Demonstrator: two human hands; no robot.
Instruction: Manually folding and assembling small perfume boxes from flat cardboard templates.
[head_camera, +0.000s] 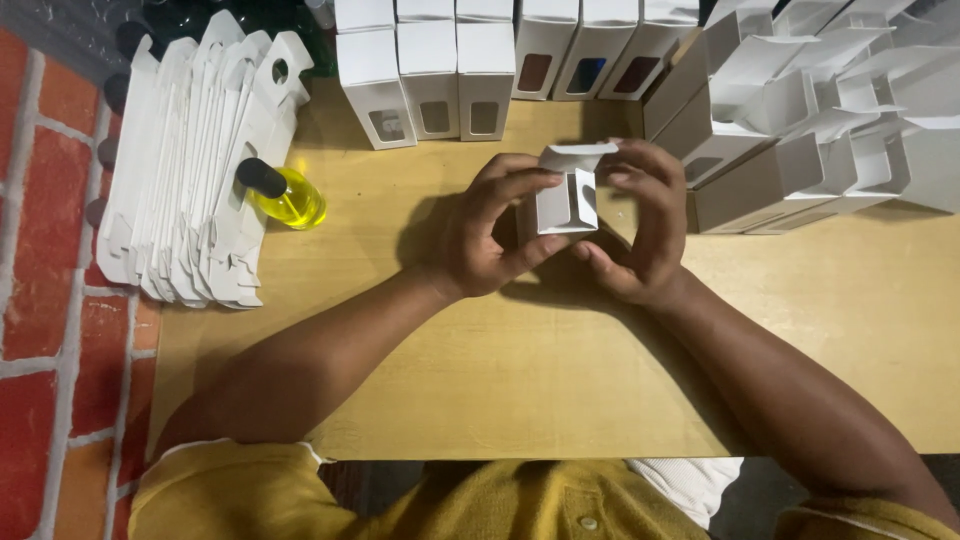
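Box (566, 198) upright between both hands — long axis vertical, flap open on top. Left hand (490, 235) and right hand (640, 225) fingers clamped on its sides, equally near.

A pale wooden table (520, 380) stands on red-brick floor (50, 300).

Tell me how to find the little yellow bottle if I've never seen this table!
Start at the wooden table and go to its left edge, where a stack of flat white cardboard cutouts lies. The bottle lies on its side against that stack's right edge. It is the only see-through yellow thing there, with a black cap, while everything around it is white card.
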